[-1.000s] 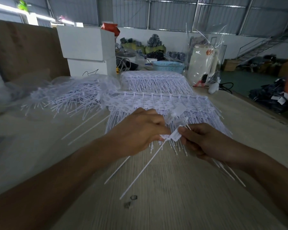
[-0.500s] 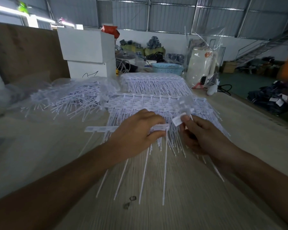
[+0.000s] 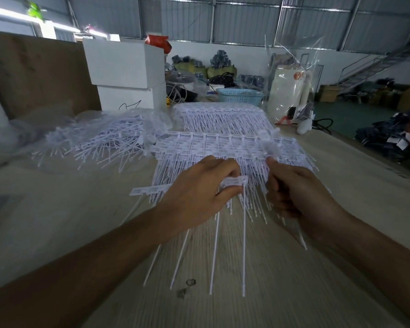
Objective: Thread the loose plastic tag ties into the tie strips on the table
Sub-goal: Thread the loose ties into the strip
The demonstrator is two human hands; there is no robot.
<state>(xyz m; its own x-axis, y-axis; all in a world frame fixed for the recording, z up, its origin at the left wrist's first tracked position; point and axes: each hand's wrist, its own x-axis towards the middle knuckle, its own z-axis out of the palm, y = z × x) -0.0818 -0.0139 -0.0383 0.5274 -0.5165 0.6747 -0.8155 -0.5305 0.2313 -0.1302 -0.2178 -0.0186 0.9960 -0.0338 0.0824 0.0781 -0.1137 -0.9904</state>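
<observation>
The left hand [image 3: 199,197] holds a tie strip [image 3: 189,187] between its curled fingers and the thumb. The flat heads of this strip stick out on both sides of the fingers, and its long thin tails hang from under the palm down over the wooden table [image 3: 258,292]. The right hand [image 3: 298,195] is just beside the end of the strip. Its fingers are curled and they pinch a loose tag tie [image 3: 269,147], which is blurred, so I cannot tell its exact shape; thin tails also come out below this hand. Just behind the fingertips of both hands lies a stack of tie strips [image 3: 223,150]. Farther behind it there is a second stack [image 3: 223,117], and beyond the left hand's knuckles a pile of loose ties [image 3: 100,143] on clear plastic.
</observation>
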